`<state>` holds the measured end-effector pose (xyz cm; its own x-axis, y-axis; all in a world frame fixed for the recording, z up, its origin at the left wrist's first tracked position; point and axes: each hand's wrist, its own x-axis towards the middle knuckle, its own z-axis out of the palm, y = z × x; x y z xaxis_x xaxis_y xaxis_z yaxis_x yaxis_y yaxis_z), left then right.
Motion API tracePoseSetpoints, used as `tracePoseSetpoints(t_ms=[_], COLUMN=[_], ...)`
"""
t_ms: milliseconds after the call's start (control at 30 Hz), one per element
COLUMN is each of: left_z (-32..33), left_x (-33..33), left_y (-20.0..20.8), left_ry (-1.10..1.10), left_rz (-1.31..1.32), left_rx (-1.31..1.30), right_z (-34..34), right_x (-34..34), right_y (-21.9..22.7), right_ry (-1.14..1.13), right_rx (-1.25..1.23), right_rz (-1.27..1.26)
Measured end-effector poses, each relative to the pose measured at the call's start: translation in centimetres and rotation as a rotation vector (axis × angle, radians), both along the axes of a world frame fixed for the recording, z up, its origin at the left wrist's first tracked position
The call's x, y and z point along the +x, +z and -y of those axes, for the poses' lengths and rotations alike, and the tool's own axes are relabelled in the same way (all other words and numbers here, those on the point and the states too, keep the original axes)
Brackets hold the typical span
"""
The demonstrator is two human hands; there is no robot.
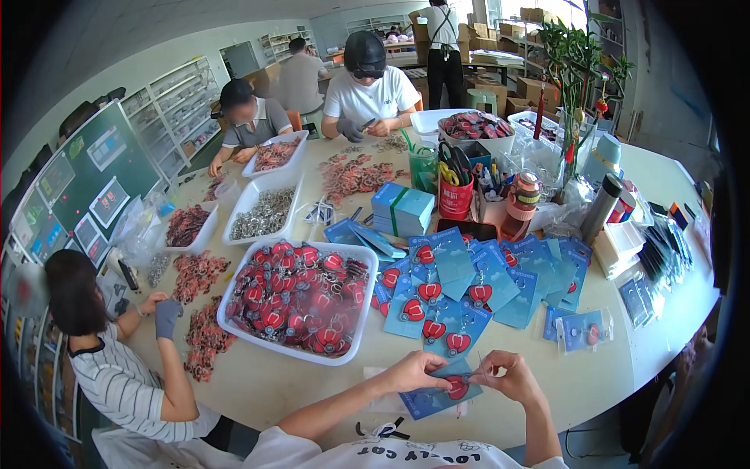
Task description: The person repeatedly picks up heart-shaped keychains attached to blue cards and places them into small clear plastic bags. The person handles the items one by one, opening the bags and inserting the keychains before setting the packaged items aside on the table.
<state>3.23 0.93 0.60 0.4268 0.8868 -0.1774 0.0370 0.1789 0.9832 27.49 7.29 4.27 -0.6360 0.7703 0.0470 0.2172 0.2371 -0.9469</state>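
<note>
Near the table's front edge, a blue backing card (426, 402) lies tilted below a red keychain charm (456, 386). My left hand (414, 372) is closed on the card's upper left, its thumb and fingertips against the charm. On the charm's other side, my right hand (508, 378) pinches with thumb and forefinger at the charm's right edge; what exactly lies between these fingers is too small to make out. Just beyond my hands, several similar red charms with metal rings, such as one charm (458, 342), rest on spread blue cards (517, 306).
A white tub (344, 358) heaped with red charms stands left of the cards. Behind are a banded card stack (401, 209), a red pen cup (455, 197) and a tub of metal rings (266, 215). A bagged card (584, 331) lies right. Co-workers sit around the table's left and far sides.
</note>
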Motion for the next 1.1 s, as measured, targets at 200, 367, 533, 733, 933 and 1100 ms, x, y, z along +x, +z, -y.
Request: tracePoseSetpoints(t_ms=[200, 367, 533, 733, 933, 1100], left_z=[-0.2, 1.2, -0.1, -2.7, -2.9, -2.6], left_x=[1.5, 3.1, 4.6, 2.2, -1.8, -1.3], left_y=[2.6, 2.3, 5.4, 2.7, 1.2, -0.7], left_ry=[-0.122, 0.012, 0.013, 0.339, 0.395, 0.276], left_rz=[-0.290, -0.089, -0.314, -0.496, -0.645, -0.713], left_rx=[-0.032, 0.003, 0.057, 0.476, 0.489, 0.551], right_z=[0.2, 0.7, 2.3, -1.4, -5.0, -4.1], right_x=[0.7, 1.9, 3.8, 11.9, 8.8, -2.0], right_y=[-0.7, -1.2, 0.0, -3.6, -1.9, -4.2], right_ry=[0.028, 0.168, -0.118, -0.639, -1.085, -0.405], right_rx=[0.123, 0.053, -0.271, -0.070, 0.999, 0.192], right_rz=[0.057, -0.019, -0.101, -0.233, 0.661, 0.364])
